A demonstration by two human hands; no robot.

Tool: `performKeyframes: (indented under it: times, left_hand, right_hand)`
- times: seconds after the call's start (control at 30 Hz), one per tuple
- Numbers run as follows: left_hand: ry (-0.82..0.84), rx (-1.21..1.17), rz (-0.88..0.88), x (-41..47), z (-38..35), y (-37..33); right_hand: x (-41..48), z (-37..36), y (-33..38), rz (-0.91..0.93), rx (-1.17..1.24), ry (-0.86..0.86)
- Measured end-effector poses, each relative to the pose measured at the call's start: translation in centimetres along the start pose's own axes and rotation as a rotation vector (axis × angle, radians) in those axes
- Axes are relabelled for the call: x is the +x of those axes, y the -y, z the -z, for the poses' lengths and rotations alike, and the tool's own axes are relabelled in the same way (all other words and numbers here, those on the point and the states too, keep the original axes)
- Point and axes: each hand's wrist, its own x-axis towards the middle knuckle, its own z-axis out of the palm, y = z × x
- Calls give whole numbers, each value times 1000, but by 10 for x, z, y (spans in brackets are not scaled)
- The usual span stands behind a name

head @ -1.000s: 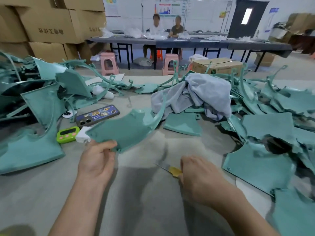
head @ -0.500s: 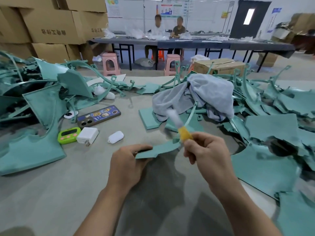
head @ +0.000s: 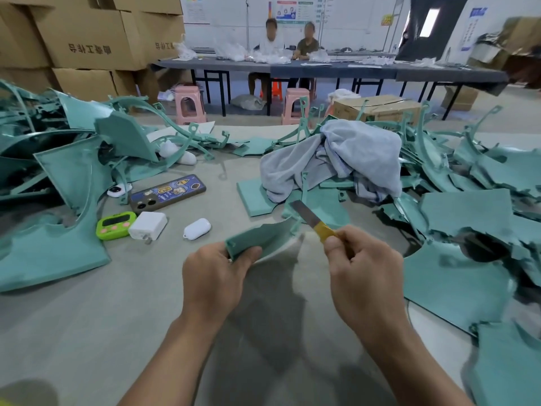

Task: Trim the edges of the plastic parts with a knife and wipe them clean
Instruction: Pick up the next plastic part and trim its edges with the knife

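We hold a curved teal plastic part (head: 260, 238) just above the grey worktop (head: 117, 332). Our left hand (head: 213, 276) is clamped on its near end. Our right hand (head: 360, 268), just beside it, pinches a yellow-handled knife (head: 314, 222), its steel blade slanting up by the part's far tip. Beyond the hands lies a crumpled grey cloth (head: 351, 153). Heaps of teal plastic parts (head: 468, 215) flank both hands. A green timer (head: 115, 225) and a white charger (head: 147, 225) sit left of the left hand.
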Motion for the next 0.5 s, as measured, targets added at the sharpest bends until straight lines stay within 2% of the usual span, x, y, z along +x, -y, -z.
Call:
performKeyframes:
  times: [0.07,0.13,0.17,0.23,0.3,0.37,0.43,0.5]
  left_hand:
    - [7,-27,23,1,1,-1]
    - [-2,-53,33,3,3,1]
    - [-2,-59,30,3,3,1]
    - [20,-56,28,4,5,1]
    - [26,-67,34,5,5,1]
    - [29,-83,44,6,5,2]
    - [36,-95,52,6,4,2]
    - [44,-94,66,5,3,2]
  right_hand:
    - [-8,-3,6,85,97,64]
    - [-16,-10,12,135,90,173]
    - [-15,-12,11,129,25,161]
    - [-7,-11,6,84,-93,33]
    - [-6,-8,5,90,-8,-34]
    - [-13,-11,8,153,104,41]
    - [-18,-18,11,168,89,141]
    - [-9,-19,4,110,11,92]
